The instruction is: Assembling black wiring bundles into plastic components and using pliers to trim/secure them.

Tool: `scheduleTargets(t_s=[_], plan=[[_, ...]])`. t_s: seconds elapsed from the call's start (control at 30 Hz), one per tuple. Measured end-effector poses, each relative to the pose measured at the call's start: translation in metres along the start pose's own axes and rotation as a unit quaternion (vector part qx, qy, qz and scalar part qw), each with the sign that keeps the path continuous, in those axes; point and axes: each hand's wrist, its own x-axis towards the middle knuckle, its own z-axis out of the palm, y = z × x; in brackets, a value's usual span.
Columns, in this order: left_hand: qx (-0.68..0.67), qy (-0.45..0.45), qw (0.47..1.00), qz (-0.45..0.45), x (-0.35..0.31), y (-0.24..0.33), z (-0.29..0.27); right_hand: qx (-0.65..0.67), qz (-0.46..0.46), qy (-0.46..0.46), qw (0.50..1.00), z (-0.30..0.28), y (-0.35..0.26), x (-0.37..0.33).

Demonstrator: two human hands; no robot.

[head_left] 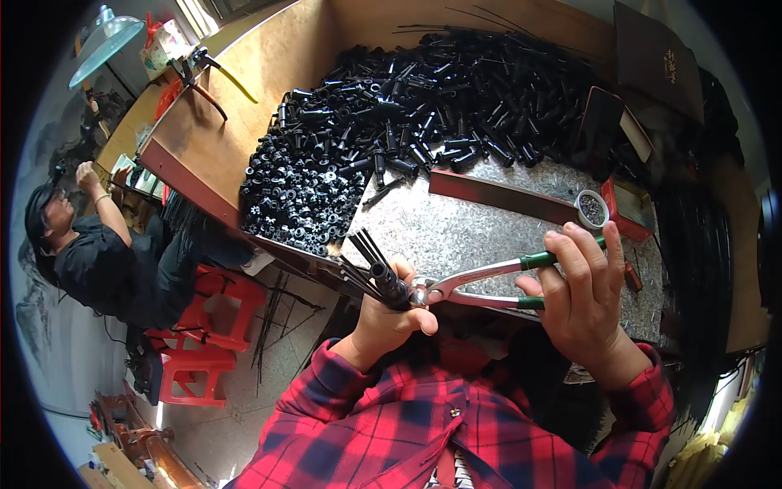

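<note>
My left hand [384, 324] is closed around a black tubular part [389, 284]. Several thin black rods [363, 248] fan out beside that part, away from me. Silver pliers [476, 285] with green handle grips reach across from the right, their jaws against the end of the black part near my left thumb. My right hand [585, 297] holds the pliers by the handles, which stand spread apart; its fingers lie over the upper handle and the thumb is near the lower one. My left fingers partly hide what the jaws touch.
Beyond my hands, a wooden-walled bench [391, 216] holds a heap of black tubes [423, 106] and small black rings [297, 200]. A red-edged bar [501, 196] lies near a cup of tiny metal pieces [591, 209]. Another person [98, 244] sits left, by red stools [195, 375].
</note>
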Motion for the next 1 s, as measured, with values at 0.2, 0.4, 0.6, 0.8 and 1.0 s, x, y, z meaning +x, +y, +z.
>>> scheduleTargets(t_s=[0.2, 0.4, 0.6, 0.8, 1.0], plan=[[0.085, 0.05, 0.994, 0.044, 0.001, -0.005, -0.002, 0.132, 0.011, -0.014, 0.991, 0.007, -0.004, -0.005], [0.113, 0.122, 0.981, 0.104, -0.003, -0.007, 0.001, 0.289, 0.123, -0.092, 0.945, 0.02, -0.031, -0.02], [0.117, 0.155, 0.972, 0.13, -0.003, -0.002, 0.006, 0.355, 0.188, -0.1, 0.91, 0.035, -0.058, -0.033], [0.054, 0.16, 0.976, 0.135, -0.005, -0.008, 0.003, 0.365, 0.189, -0.087, 0.908, 0.034, -0.059, -0.036], [0.102, 0.065, 0.979, 0.163, -0.01, -0.014, -0.012, 0.507, 0.217, -0.202, 0.809, 0.019, -0.05, -0.037]])
